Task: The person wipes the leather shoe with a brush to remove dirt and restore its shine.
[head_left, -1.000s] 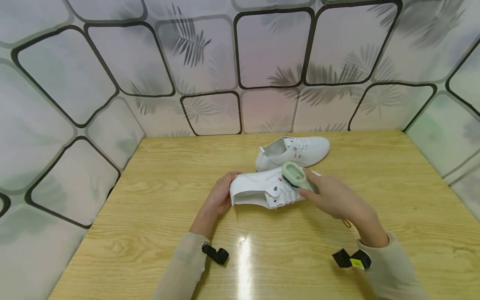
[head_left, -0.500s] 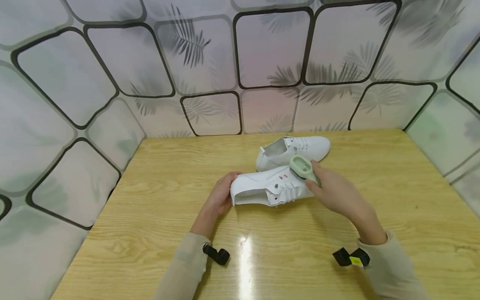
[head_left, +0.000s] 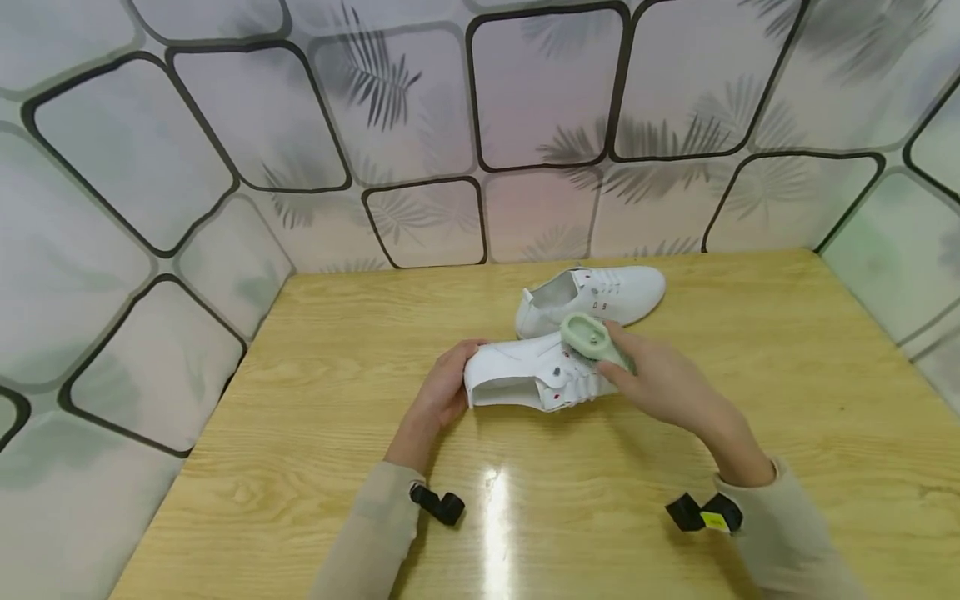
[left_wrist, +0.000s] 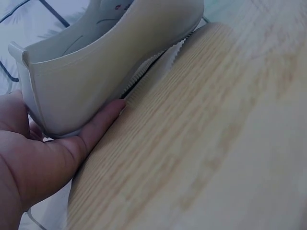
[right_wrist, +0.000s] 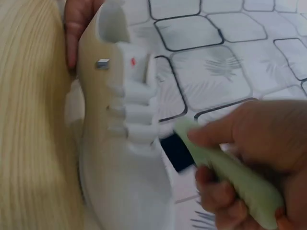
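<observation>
A white lace-up shoe [head_left: 513, 367] is tilted with its opening toward me, and my left hand [head_left: 444, 385] grips it at the heel. In the left wrist view the thumb [left_wrist: 103, 120] lies under the sole's edge, close over the wood. My right hand [head_left: 663, 379] holds a pale green brush [head_left: 592, 337] by its handle. Dark bristles [right_wrist: 177, 152] show in the right wrist view, right beside the laces [right_wrist: 139, 115]. The toe is partly hidden by the right hand in the head view.
A second white shoe [head_left: 626, 296] stands just behind the held one, toe to the right. Both are at a wooden table [head_left: 315, 350], whose back edge meets a patterned wall covering [head_left: 420, 225]. A wrist camera [head_left: 438, 504] is strapped to each arm.
The brush slid right toward the toe, then came back left over the laces. My left hand and the shoe have stayed nearly in place; the head view shifted slightly.
</observation>
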{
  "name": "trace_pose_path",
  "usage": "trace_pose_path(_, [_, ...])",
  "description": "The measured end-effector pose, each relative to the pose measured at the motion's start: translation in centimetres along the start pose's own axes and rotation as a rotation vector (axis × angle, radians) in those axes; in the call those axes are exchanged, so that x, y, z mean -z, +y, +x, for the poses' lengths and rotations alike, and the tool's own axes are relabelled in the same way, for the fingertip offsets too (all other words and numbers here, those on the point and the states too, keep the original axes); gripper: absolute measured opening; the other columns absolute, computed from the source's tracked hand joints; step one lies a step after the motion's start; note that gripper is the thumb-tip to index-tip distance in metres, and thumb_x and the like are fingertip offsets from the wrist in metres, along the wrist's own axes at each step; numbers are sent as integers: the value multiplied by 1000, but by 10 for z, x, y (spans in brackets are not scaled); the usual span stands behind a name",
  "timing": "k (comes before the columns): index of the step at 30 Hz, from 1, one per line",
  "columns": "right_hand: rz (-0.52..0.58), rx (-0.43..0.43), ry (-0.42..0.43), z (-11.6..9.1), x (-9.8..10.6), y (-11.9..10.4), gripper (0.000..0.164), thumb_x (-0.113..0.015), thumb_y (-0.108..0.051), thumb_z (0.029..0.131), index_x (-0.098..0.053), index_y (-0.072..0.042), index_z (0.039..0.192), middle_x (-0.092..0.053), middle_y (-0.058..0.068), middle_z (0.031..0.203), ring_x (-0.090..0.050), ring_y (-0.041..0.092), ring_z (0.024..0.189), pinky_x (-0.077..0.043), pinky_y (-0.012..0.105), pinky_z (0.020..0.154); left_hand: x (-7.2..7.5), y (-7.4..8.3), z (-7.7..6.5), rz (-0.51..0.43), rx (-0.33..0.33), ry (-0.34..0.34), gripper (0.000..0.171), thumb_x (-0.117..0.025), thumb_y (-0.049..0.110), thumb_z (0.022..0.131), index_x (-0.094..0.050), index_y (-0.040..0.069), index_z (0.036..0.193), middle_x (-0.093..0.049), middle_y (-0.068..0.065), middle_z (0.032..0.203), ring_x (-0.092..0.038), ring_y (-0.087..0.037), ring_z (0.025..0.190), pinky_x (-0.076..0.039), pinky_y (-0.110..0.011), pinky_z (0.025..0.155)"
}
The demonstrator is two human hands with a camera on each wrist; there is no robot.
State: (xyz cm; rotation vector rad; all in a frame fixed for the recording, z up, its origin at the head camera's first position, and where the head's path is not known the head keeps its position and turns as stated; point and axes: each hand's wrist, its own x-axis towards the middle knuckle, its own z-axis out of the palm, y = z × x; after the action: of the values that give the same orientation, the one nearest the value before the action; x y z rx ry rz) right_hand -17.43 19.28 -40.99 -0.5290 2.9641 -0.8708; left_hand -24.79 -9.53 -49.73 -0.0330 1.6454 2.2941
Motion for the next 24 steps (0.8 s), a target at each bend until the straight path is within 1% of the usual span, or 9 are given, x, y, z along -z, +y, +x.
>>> trace_pose_path(1, [-21, -1, 24, 0, 0, -1, 64, -56, -21, 102, -29, 10, 150, -59, 29, 127, -61, 29, 81, -50, 44, 75, -1, 0, 0, -2, -1, 2, 33, -40, 16, 102, -56, -1, 125, -63, -3, 101, -62, -10, 83, -52, -22, 68])
trace_pose_path(3, [-35, -8, 31, 1, 0, -1, 64, -56, -20, 101, -28, 9, 151, -62, 29, 114, -62, 31, 82, -50, 46, 74, -1, 0, 0, 2, -1, 7, 33, -40, 16, 102, -56, -2, 124, -63, -4, 101, -63, -10, 83, -52, -23, 68])
trace_pose_path(4, [-38, 11, 33, 1, -1, -1, 63, -57, -19, 101, -29, 10, 150, -60, 30, 124, -62, 31, 89, -49, 46, 79, 0, 1, -1, 7, -1, 10, 33, -40, 16, 102, -57, -2, 124, -63, -4, 102, -63, -10, 83, -52, -23, 68])
trace_pose_path(7, [-19, 33, 14, 1, -1, -3, 64, -57, -20, 101, -30, 7, 151, -62, 26, 118, -58, 26, 79, -48, 43, 73, 0, 2, -2, 20, -11, 11, 34, -40, 16, 102, -57, -2, 124, -63, -5, 103, -63, -11, 84, -52, -23, 69])
trace_pose_path(9, [-44, 19, 32, 1, -1, -4, 63, -56, -20, 101, -29, 8, 151, -57, 28, 130, -63, 34, 95, -50, 48, 81, 0, 3, -2, 23, -11, 5, 34, -40, 17, 102, -57, -2, 124, -63, -4, 104, -62, -10, 85, -52, -23, 70])
trace_pose_path(13, [-79, 17, 24, 1, 0, -3, 63, -55, -21, 102, -28, 9, 151, -52, 29, 138, -62, 34, 101, -49, 50, 85, 0, 2, -2, 20, -17, 0, 33, -40, 16, 102, -57, -2, 124, -63, -4, 103, -62, -10, 85, -52, -23, 70])
trace_pose_path(16, [-62, 61, -3, 2, -2, -1, 63, -55, -22, 102, -28, 7, 152, -53, 26, 138, -59, 27, 93, -48, 45, 81, 0, 1, -2, 20, -30, 2, 33, -39, 16, 102, -57, -2, 122, -63, -3, 101, -62, -10, 84, -52, -22, 70])
trace_pose_path(19, [-98, 49, 33, 2, -2, 0, 63, -54, -21, 102, -29, 9, 151, -48, 29, 143, -59, 36, 115, -48, 53, 92, -1, 0, -2, 15, -33, -6, 32, -40, 17, 102, -57, -1, 123, -63, -2, 100, -62, -9, 83, -51, -22, 69])
trace_pose_path(24, [-93, 63, 11, -1, -1, 0, 62, -55, -20, 102, -30, 8, 151, -50, 28, 141, -60, 33, 106, -49, 50, 88, -3, -1, -3, 17, -27, -4, 33, -40, 16, 102, -57, -2, 123, -63, -2, 101, -62, -10, 84, -52, -22, 69])
